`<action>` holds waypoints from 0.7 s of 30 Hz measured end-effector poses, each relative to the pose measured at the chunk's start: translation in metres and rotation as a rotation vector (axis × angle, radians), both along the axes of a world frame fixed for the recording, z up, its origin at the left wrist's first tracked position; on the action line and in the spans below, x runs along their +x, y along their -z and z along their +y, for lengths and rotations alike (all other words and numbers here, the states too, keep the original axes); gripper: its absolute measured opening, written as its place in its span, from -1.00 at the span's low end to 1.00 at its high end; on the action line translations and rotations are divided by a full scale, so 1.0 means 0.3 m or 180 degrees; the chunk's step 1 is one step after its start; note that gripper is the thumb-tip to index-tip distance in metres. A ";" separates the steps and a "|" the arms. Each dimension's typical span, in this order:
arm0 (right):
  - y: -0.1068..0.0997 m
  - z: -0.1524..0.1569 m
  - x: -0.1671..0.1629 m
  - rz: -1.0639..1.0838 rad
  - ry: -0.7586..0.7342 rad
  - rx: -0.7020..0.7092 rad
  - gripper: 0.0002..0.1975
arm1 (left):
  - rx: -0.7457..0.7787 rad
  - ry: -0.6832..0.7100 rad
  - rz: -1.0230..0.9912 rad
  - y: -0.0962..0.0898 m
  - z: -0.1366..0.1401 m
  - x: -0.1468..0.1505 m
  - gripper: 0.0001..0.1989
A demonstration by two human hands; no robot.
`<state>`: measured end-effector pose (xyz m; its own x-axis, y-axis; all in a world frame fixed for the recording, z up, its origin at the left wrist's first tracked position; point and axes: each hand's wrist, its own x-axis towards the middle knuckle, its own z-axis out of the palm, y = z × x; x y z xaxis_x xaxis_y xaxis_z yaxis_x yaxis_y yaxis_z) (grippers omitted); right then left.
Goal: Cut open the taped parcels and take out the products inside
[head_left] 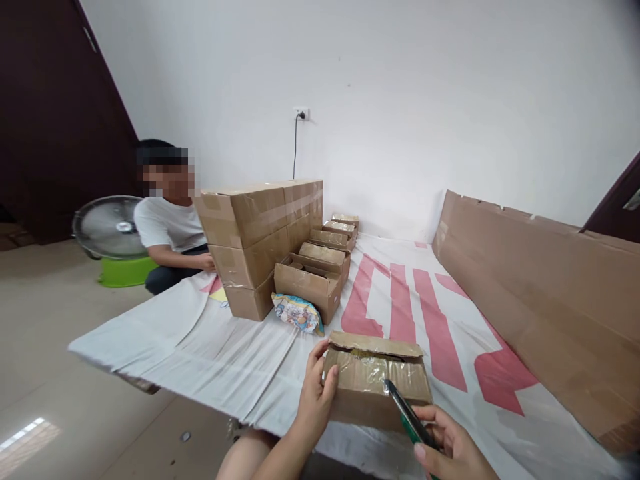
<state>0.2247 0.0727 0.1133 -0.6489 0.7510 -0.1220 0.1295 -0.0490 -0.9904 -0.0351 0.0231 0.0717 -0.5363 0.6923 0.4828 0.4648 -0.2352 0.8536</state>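
Note:
A small cardboard box with clear tape over its top sits close to me, one long flap lifted along its far side. My left hand grips the left end of this box, thumb on top and fingers round the side. In my right hand is a dark green utility knife, its tip at the tape on the box top. Farther off, a colourful printed packet leans against an open cardboard box.
Stacked closed cartons stand at the left of the cloth-covered table, beside a row of small boxes. A large cardboard sheet edges the right. Beyond the stack sits a person near a fan.

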 end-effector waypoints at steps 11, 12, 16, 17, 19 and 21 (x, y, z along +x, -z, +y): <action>-0.049 0.011 0.065 -0.1221 -0.0202 0.1564 -0.46 | 0.0055 -0.0090 -0.0092 0.003 -0.001 0.007 -0.64; -0.050 0.009 0.060 -0.1233 -0.0257 0.1564 -0.46 | 0.0058 -0.0103 -0.0107 0.003 0.000 0.007 -0.64; -0.027 -0.009 0.024 -0.1192 -0.0119 0.1466 -0.46 | 0.0025 -0.0003 -0.0086 -0.002 -0.003 0.003 -0.65; -0.017 -0.016 0.013 -0.1112 -0.0098 0.1403 -0.47 | 0.0013 0.0017 -0.0086 -0.004 -0.004 0.003 -0.65; 0.004 -0.029 -0.009 -0.0865 -0.0119 0.1213 -0.51 | -0.0001 0.0015 -0.0097 -0.006 -0.006 0.002 -0.65; 0.023 -0.042 -0.028 -0.0616 -0.0146 0.0978 -0.55 | -0.0008 0.0009 -0.0086 -0.007 -0.006 0.001 -0.65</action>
